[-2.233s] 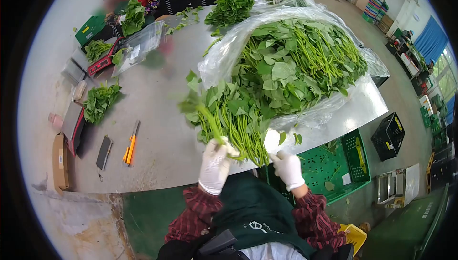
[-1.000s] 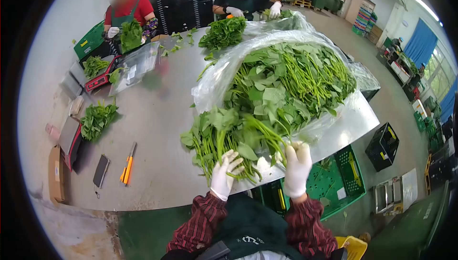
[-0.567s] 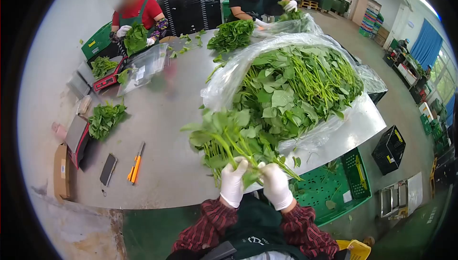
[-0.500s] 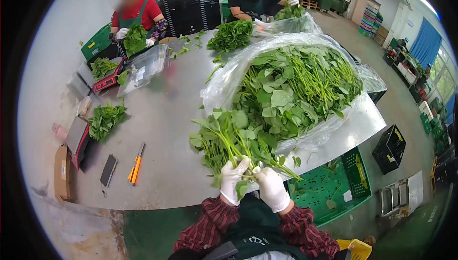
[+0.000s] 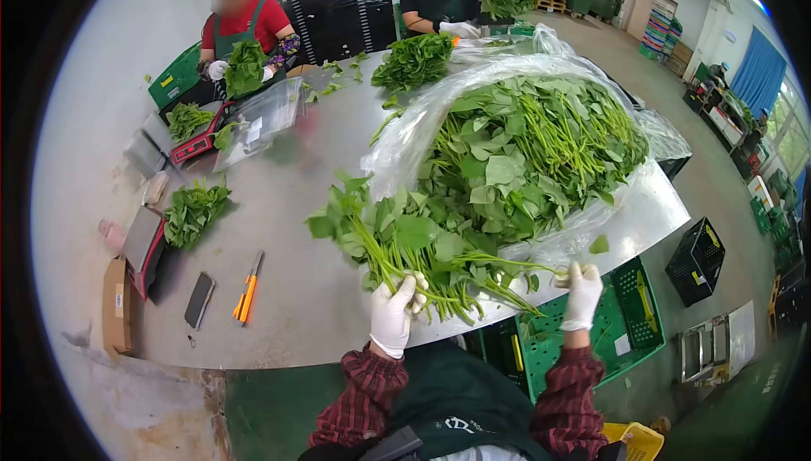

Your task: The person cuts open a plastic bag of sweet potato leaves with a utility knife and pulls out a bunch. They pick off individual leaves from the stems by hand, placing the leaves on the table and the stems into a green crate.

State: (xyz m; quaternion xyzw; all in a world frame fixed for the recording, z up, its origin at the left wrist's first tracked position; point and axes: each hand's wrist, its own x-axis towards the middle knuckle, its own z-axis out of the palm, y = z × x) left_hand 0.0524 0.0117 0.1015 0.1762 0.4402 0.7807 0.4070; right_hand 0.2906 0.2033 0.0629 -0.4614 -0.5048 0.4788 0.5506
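Note:
My left hand, in a white glove, is closed round the stems of a bunch of leafy greens at the table's front edge. The leaves of that bunch point away from me and to the left. Off to the right, my gloved right hand pinches the end of a long thin green stem over the green crate. A single loose leaf shows just above that hand. Behind both hands lies a big heap of greens in a clear plastic bag.
A green crate stands below the table's right edge. On the metal table lie an orange utility knife, a phone, a small bunch and red scales. Two people handle greens across the table.
My hands have moved apart. The left shifted slightly left with the bunch; the right went right and up, now pinching a stem end. A loose leaf has appeared above it.

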